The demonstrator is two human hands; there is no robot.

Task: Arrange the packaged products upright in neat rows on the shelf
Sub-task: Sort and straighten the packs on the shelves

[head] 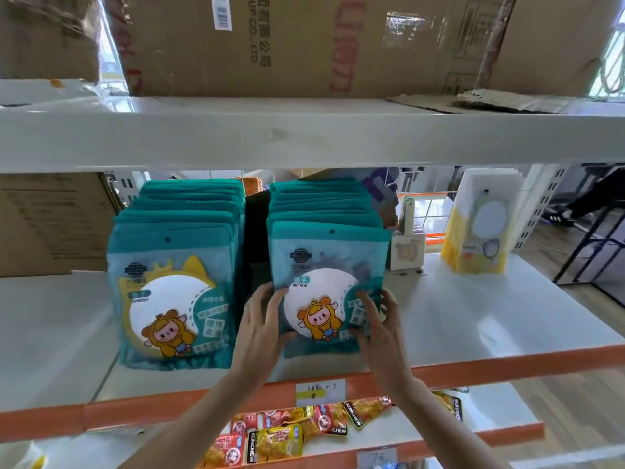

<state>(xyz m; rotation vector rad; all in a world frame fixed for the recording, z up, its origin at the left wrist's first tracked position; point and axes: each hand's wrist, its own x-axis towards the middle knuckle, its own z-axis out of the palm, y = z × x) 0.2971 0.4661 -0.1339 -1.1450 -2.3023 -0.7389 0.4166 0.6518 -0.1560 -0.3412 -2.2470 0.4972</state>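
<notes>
Since the pkgs must stand in tidy rows, both hands frame the front teal mirror pack [326, 289] of the row just right of the left teal row [176, 282] on the shelf [473, 319]: left hand [262, 328] grips its left edge, right hand [378, 323] its right edge, fingers curled round, prob. squaring it upright.

left hand [262, 324] and right hand [380, 324] raised, forearms extended; fingers curled inward

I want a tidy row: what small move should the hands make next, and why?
Probably push the front teal packet back against its row. Both hands, left and right, grip its lower sides, and it stands upright slightly ahead.
</notes>
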